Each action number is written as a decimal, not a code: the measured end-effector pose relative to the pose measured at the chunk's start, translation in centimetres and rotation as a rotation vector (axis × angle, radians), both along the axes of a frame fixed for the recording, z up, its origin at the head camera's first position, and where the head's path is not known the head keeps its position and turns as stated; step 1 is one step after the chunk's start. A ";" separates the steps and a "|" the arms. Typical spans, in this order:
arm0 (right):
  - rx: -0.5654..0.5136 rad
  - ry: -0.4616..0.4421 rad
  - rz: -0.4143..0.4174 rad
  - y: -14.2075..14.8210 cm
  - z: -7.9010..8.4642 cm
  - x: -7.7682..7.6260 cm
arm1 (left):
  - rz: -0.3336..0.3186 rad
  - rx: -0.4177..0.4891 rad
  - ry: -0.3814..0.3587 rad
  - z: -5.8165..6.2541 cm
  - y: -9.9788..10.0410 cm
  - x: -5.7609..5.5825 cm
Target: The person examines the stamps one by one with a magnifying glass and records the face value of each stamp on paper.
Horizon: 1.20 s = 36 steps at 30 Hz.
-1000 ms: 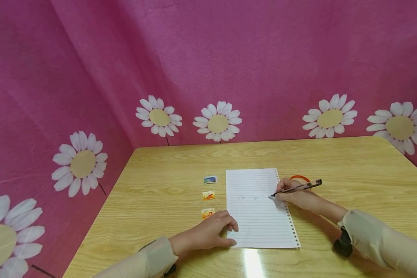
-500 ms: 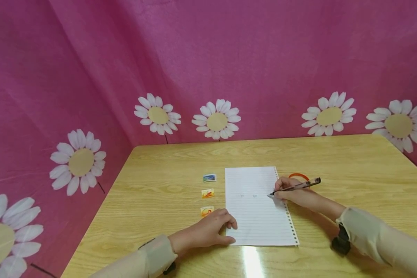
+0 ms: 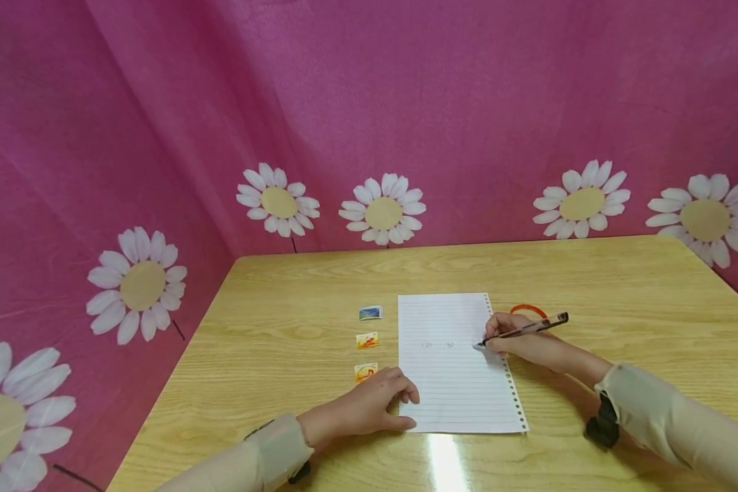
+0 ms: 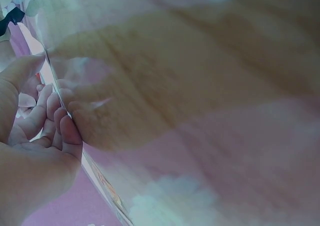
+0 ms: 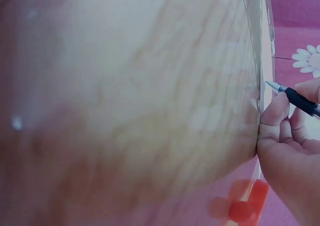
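My right hand (image 3: 519,345) pinches a ballpoint pen (image 3: 531,328) with a dark grip, its metal tip at the sheet of lined paper (image 3: 452,393). In the right wrist view the pen (image 5: 300,102) sits between thumb and fingers. Faint handwritten numbers, apparently 120 and 80, stand in a row left of the tip. My left hand (image 3: 369,403) rests with loosely bent fingers on the sheet's lower left edge. Left of the sheet lie three small stamp-like pictures: a blue one (image 3: 371,312), a yellow one (image 3: 367,339) and another yellow one (image 3: 365,371), partly covered by the left hand.
An orange-red curved object (image 3: 527,309) lies behind the right hand, partly hidden by it. The glossy wooden table (image 3: 270,328) reaches back to a pink cloth (image 3: 467,102) with large daisies. Holes run down the paper's right edge.
The whole head view has shifted slightly upward. The pen tip stays at nearly the same spot on the paper, and the left hand keeps its place on the sheet.
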State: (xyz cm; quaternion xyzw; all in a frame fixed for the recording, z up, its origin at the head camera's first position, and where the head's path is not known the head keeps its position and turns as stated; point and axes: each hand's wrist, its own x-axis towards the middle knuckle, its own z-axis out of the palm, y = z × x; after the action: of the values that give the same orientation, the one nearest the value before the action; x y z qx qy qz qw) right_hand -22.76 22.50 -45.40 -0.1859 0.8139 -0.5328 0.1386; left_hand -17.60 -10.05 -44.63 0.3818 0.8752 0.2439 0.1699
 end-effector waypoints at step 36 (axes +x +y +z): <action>-0.015 0.011 -0.098 0.2 -0.3 0.3 | -0.003 -0.001 -0.001 0.1 0.0 0.2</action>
State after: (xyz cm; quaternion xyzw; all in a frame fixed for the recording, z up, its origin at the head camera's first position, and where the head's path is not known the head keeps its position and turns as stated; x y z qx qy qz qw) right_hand -22.50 22.72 -45.68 -0.1500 0.8188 -0.5438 0.1065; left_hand -17.43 -10.03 -44.55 0.3828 0.8747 0.2433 0.1707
